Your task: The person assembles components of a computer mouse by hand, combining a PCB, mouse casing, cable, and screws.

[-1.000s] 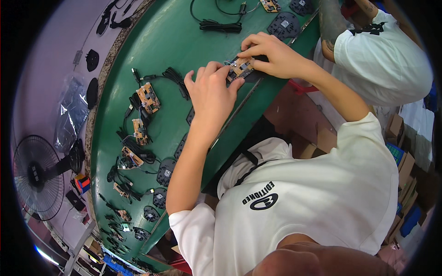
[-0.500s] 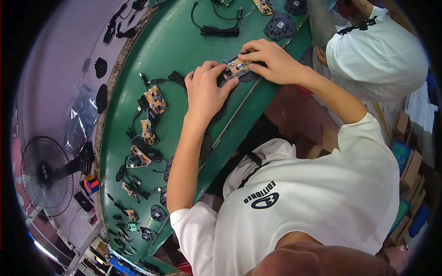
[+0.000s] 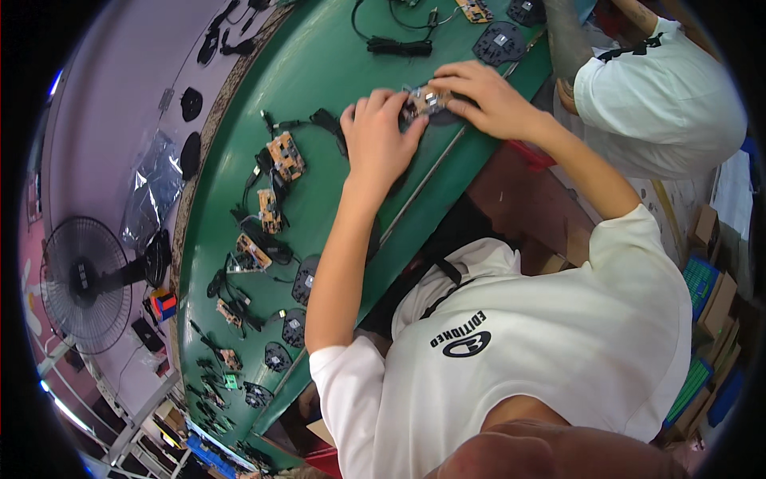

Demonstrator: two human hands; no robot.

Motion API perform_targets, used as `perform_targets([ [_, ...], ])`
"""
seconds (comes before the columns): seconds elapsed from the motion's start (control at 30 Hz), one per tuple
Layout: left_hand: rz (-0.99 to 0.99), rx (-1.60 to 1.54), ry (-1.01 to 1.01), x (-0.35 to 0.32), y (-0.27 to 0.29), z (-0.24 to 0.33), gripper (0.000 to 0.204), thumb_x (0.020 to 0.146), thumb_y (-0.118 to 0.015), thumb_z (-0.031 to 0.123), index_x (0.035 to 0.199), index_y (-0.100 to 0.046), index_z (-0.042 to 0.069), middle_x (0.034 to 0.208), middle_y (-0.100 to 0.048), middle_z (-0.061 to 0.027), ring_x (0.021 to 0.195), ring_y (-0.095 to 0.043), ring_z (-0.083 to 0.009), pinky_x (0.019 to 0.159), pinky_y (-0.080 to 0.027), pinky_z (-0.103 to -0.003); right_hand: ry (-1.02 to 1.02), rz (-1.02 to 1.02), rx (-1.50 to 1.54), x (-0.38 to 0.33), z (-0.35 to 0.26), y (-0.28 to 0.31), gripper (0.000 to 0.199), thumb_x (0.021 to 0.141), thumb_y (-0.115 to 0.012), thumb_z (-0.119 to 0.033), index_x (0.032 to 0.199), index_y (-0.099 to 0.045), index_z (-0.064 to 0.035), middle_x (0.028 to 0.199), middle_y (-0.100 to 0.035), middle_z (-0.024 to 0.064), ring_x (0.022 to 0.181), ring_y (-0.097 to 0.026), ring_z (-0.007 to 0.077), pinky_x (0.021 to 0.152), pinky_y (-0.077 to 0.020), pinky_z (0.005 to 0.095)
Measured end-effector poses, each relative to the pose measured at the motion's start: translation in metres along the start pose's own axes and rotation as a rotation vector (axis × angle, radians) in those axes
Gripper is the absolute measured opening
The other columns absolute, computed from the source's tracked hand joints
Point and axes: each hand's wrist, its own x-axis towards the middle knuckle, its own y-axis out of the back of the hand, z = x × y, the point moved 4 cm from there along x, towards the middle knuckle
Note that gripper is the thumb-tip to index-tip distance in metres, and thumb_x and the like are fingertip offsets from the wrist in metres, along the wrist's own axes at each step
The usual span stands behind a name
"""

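Over the green bench, a small tan circuit board with dark and silver parts is held between both hands. My left hand grips its left end, thumb and fingers closed about it. At the other end, my right hand has its fingertips closed on the board's edge. Something dark lies under the board, mostly hidden by the fingers. Left of my left hand is a bundled black cable, and a larger tan circuit board lies beyond it. A black plastic base plate rests past my right hand.
The green bench curves along a metal rail. Several boards with cables and a black base plate lie on its left part. A coiled cable is at the far side. A fan stands left; a co-worker's white sleeve is at right.
The whole view has shifted slightly, so the bench appears farther right. Both hands stay at the board, which looks a little blurred now, with small finger movement.
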Motion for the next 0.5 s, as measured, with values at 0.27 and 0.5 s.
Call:
perform_targets([
  [0.27, 0.312, -0.123, 0.127, -0.054, 0.111, -0.04, 0.04, 0.085, -0.076, 0.016, 0.119, -0.065, -0.002, 0.114, -0.065, -0.0165, 0.105, -0.063, -0.0299, 0.093, -0.048, -0.038, 0.079, 0.134, -0.13, 0.007, -0.011, 0.035, 0.032, 0.09, -0.062, -0.007, 0.122, -0.064, -0.0056, 0.126, -0.059, 0.0135, 0.116, -0.057, 0.0342, 0.098, -0.0472, 0.042],
  [0.5, 0.228, 0.449, 0.241, -0.108, 0.1, -0.081, 0.05, 0.084, -0.076, 0.029, 0.128, -0.062, 0.01, 0.122, -0.062, -0.0152, 0.113, -0.058, -0.0344, 0.098, -0.043, -0.046, 0.157, 0.099, -0.082, 0.098, -0.09, -0.064, 0.044, 0.089, -0.067, -0.025, 0.129, -0.059, -0.0083, 0.12, -0.061, 0.0136, 0.109, -0.062, 0.032, 0.091, -0.051, 0.0422],
])
